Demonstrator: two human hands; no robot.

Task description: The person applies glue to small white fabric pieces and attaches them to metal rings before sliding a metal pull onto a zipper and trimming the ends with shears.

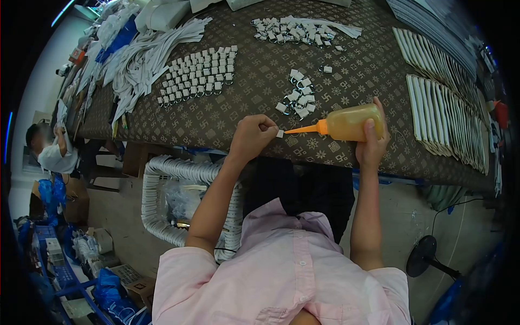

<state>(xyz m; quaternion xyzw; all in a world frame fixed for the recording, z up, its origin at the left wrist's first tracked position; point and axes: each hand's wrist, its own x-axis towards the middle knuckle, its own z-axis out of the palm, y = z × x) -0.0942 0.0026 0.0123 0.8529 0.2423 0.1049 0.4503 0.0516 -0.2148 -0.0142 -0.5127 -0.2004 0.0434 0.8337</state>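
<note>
A small white tab [280,134] is pinched in the left hand [253,135], just off the tip of the orange nozzle [304,129] or touching it; contact cannot be confirmed. The bottle [352,124] is gripped crosswise in the right hand [372,135], nozzle leftward. The tab's left end is hidden.

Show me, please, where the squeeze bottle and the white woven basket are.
Squeeze bottle [349,123]: head view, on the middle of its yellowish body.
White woven basket [149,190]: head view, on its left rim.
</note>
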